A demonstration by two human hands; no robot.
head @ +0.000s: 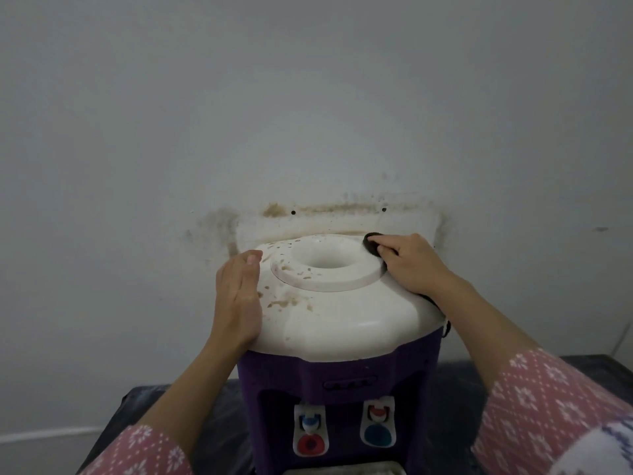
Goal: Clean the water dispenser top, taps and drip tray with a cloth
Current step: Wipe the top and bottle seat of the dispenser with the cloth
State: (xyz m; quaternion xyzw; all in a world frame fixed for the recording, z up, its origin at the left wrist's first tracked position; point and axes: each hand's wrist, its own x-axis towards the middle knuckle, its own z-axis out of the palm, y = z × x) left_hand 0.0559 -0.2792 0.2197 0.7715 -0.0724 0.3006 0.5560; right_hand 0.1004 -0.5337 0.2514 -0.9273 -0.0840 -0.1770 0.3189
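So the water dispenser [339, 371] is a purple-bodied one sitting on a dark table [164, 413], pushed up near the back edge right against the wall [308, 97]. Its white top [342, 313] is pretty grubby, brown specks and smears mostly on the left side and around the raised ring [325, 274] with the bottle hole in the middle.

The right hand [416, 264] is at the far right of the top, fingers curled round a dark cloth [371, 244] and pressing it onto the lid just beside the ring. A bit of the cloth trails out under the wrist and hangs off the right edge of the top. The left hand [238, 296] lies flat against the left edge of the top, fingers straight and together, gripping nothing, just resting there.

Lower down on the front are two taps in white housings, the left tap [309, 428] with a red lever and the right tap [377, 421] with a blue one. The drip tray [342, 469] only just peeks in at the bottom of the view, so I can't tell much about it.

The wall behind has a dirty brownish outline with mould-like spots and two small dark holes [293, 212] just above the dispenser. Pink patterned sleeves [548, 406] show on both arms
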